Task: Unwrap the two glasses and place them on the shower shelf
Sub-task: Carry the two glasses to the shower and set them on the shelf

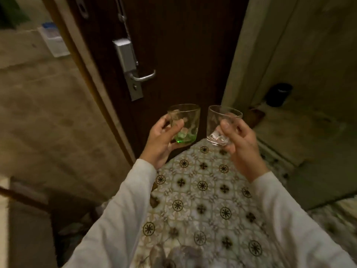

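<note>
My left hand (161, 139) was wrapped around a green glass (185, 123), fingers curled about its side and base, holding it upright and bare of any wrapping. My right hand (240, 144) gripped a clear glass (222, 125) the same way, thumb across its near side, the glass leaning a little toward the green one. The two glasses were just beside each other, between my hands, not touching. Beyond them stood a dark door (183, 45) with a metal handle (144, 76) up past my left hand. Patterned cloth (202, 190) lay below my white sleeves (119, 213).
</note>
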A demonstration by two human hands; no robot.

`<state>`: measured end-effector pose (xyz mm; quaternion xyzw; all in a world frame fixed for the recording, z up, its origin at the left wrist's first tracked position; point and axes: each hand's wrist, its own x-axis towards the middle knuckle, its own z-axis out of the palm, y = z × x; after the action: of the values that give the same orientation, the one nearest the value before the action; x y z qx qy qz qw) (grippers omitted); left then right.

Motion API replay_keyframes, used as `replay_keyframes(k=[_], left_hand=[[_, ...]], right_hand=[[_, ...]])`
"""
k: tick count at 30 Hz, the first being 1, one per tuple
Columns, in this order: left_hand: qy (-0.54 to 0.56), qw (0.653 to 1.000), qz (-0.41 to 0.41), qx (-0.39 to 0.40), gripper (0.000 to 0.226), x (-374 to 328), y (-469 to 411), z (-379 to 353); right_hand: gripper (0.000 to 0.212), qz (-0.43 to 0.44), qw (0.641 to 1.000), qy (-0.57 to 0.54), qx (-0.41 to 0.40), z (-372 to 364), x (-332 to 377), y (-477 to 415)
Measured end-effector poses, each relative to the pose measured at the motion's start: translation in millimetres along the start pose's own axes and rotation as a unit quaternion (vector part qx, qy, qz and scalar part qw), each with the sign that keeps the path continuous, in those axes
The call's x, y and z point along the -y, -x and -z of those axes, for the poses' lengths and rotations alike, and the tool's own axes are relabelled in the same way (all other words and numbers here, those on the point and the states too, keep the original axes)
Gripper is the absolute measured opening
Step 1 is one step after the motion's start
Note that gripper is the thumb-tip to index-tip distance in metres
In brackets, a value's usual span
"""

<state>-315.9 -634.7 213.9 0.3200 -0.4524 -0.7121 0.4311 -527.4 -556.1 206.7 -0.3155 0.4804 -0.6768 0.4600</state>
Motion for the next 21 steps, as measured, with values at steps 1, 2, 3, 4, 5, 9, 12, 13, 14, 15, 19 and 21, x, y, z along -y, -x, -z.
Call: replay_keyframes(k=[1, 2, 3, 4, 5, 9, 12, 13, 14, 15, 19, 21], left_hand=[[0.000, 1.000, 0.005, 0.020, 0.059, 3, -16, -10], [0.000, 0.999, 0.011, 0.040, 0.061, 5, -32, -19], [-0.001, 0.998, 0.018, 0.058, 0.065, 8, -47, -28], [-0.002, 0.997, 0.024, 0.075, 0.068, 10, -63, -37], [-0.005, 0.996, 0.027, 0.089, 0.069, 11, -75, -43], [-0.010, 0.986, 0.045, 0.162, 0.058, 13, -139, -72], [-0.021, 0.978, 0.057, 0.199, 0.057, 10, -188, -90], [-0.021, 0.976, 0.060, 0.210, 0.056, 8, -205, -97], [-0.020, 0.973, 0.063, 0.221, 0.056, 8, -222, -104], [-0.021, 0.971, 0.065, 0.230, 0.056, 7, -235, -109], [-0.015, 0.961, 0.078, 0.264, 0.059, 12, -293, -139], [-0.006, 0.957, 0.091, 0.275, 0.060, 18, -316, -155]], right_hand=[[0.070, 0.006, 1.000, -0.002, -0.020, 10, 4, -6], [0.060, 0.012, 0.999, -0.001, -0.036, 19, 7, -11], [0.050, 0.019, 0.999, 0.002, -0.049, 28, 11, -17], [0.045, 0.026, 0.998, 0.005, -0.062, 37, 14, -23], [0.049, 0.029, 0.997, 0.008, -0.076, 43, 16, -28], [0.065, 0.046, 0.990, 0.021, -0.129, 65, 31, -59], [0.055, 0.061, 0.984, 0.009, -0.165, 76, 42, -88], [0.057, 0.067, 0.982, 0.006, -0.178, 80, 47, -99], [0.061, 0.071, 0.979, 0.005, -0.191, 85, 51, -110], [0.065, 0.074, 0.976, 0.005, -0.204, 89, 54, -118], [0.082, 0.094, 0.963, -0.003, -0.253, 112, 66, -158], [0.081, 0.101, 0.959, -0.004, -0.266, 126, 70, -174]])
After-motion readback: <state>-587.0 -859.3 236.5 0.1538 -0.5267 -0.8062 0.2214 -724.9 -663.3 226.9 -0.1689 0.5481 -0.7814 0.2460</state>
